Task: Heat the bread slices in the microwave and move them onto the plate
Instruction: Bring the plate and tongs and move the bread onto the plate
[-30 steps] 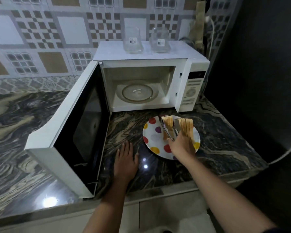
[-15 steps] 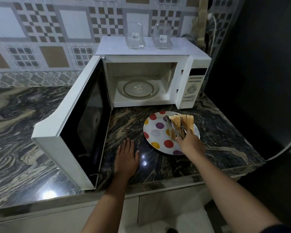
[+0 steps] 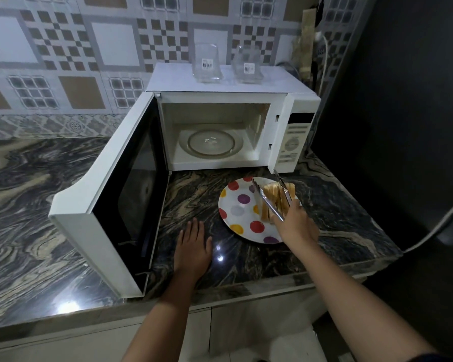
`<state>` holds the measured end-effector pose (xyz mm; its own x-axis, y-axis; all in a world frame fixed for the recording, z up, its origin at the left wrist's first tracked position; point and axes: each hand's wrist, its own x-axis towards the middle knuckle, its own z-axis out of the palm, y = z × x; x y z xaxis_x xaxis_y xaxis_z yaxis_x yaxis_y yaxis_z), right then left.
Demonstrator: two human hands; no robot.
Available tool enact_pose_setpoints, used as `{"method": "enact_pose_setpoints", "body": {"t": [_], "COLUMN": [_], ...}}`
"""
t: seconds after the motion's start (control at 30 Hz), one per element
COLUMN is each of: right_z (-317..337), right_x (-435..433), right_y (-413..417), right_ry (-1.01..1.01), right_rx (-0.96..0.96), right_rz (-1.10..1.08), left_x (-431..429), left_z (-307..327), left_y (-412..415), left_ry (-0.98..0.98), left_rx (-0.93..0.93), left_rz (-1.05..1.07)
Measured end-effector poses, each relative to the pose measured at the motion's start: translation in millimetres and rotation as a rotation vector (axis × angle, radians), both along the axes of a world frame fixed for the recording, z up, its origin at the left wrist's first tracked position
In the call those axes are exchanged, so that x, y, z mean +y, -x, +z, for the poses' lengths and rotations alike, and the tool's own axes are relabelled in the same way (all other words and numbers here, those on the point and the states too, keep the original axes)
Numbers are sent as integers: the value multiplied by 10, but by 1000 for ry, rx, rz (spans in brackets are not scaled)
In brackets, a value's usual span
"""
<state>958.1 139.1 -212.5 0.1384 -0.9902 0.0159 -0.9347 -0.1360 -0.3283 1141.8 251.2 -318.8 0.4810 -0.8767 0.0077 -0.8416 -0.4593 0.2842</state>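
Bread slices [image 3: 274, 194] now stand bunched on one plate [image 3: 236, 202], tongs [image 3: 268, 200] astride.

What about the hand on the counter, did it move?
No. The left hand stays flat on the countertop, just as near the plate as before.

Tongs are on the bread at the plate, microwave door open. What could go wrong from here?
1. The bread slices stand on edge, bunched between the tongs in the right hand. The grip could lose outer slices, which may topple past the rim of the plate, which they crowd.
2. The open microwave door juts over the counter beside the left hand, so a careless arm swing could knock it.
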Motion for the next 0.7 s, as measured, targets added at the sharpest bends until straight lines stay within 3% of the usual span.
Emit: {"method": "enact_pose_setpoints", "body": {"t": [0.17,0.23,0.3,0.43,0.47,0.53,0.7], "right_z": [102,167,273,582,632,696,719], "right_x": [-54,-77,-94,-67,-63,-44,7], "right_y": [122,146,139,50,27,-21,-114], "right_ry": [-9,-84,-149,-261,-287,-354,-467], "right_rx": [-145,-282,-405,-517,-532,-535,-612], "right_rz": [51,135,216,428,480,568,667], "left_x": [6,-14,-61,-275,-309,-358,-353], "left_z": [71,152,355,991,1148,1443,1690], "left_y": [15,77,191,303,304,271,142], "left_ry": [-81,1,213,487,531,629,763], "left_rx": [38,102,314,1230,1370,1467,1491], "left_rz": [19,63,152,201,156,53,-9]}}
